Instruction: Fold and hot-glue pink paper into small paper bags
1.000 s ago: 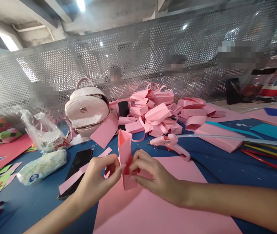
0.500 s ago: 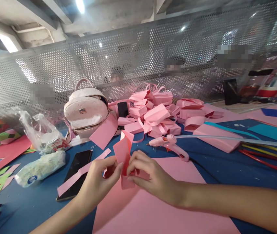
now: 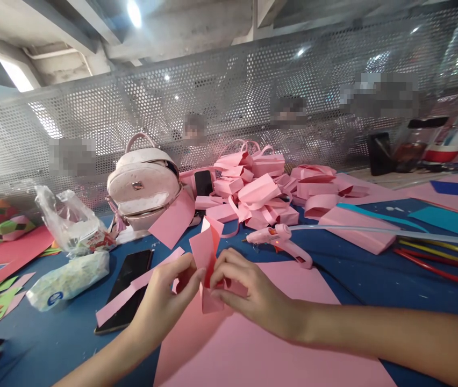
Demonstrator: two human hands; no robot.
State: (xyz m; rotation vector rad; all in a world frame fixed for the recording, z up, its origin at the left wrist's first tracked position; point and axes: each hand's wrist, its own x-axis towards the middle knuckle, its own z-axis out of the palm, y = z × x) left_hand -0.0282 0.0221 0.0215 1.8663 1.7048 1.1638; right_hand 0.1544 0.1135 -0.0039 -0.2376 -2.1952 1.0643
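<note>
Between both hands stands a folded pink paper piece, its flaps spread at the top. My left hand pinches its left side between thumb and fingers. From the right, my right hand is closed on its lower right edge, fingertips partly hidden by the paper. Beneath them lies a large pink sheet on the blue table. A narrow pink paper strip crosses a black phone beside my left wrist. Beyond my right hand rests a pink glue gun on its side, a clear glue stick in its back.
A heap of folded pink paper pieces sits at the back beside a pale backpack. Left are a plastic bag, a wipes packet and paper scraps. Colored sticks lie right. A perforated metal panel stands behind.
Almost nothing differs. The view has shifted very slightly, and both hands keep the same grip on the folded pink paper piece.
</note>
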